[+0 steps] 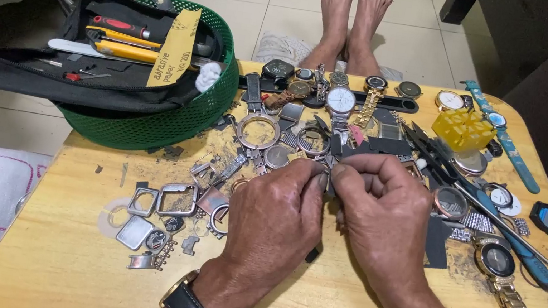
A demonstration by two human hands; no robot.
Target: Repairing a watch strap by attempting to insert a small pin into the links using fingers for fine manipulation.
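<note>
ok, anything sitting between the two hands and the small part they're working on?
Nothing visible. The left hand and right hand already pinch the small metal part together at their fingertips, above the wooden table.

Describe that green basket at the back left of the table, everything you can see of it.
The green basket is round, of what looks like plastic mesh with a solid rim. It stands upright on the wooden table's back left corner, partly overhanging its edge. A black zip tool pouch lies open across its top, hiding the inside. A strip of yellowish abrasive paper leans against the rim. Neither hand touches it.

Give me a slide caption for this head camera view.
Two hands pinch a small part above a wooden table strewn with watches.
</note>
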